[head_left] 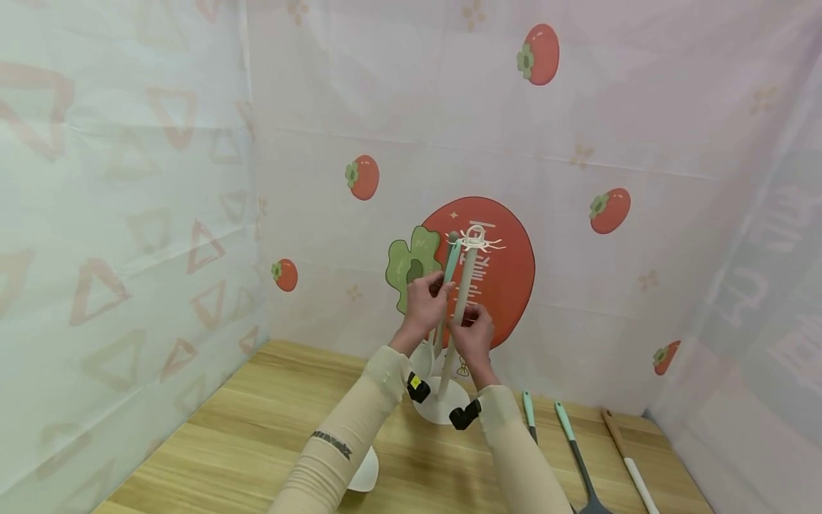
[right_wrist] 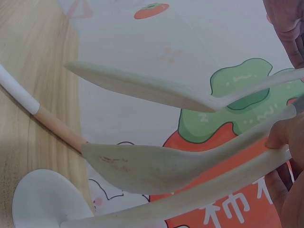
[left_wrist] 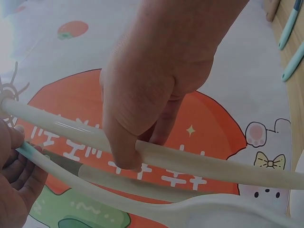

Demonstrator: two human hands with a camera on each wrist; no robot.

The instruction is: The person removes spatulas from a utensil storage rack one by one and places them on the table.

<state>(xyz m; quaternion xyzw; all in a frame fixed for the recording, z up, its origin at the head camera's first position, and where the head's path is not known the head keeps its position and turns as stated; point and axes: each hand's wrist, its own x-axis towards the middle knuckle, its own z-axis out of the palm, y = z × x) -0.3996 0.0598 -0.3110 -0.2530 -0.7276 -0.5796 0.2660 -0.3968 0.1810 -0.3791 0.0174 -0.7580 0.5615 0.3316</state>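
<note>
The left hand (head_left: 426, 308) pinches the teal handle of a white utensil (right_wrist: 147, 89), which stands steeply just left of the rack (head_left: 464, 289), handle top near the hooks (head_left: 476, 239); whether it hangs there I cannot tell. The right hand (head_left: 474, 334) grips the pole (left_wrist: 194, 164). Farther right, two teal-handled tools (head_left: 581, 460) and a brown-handled one (head_left: 636, 477) lie on the table (head_left: 257, 421).
</note>
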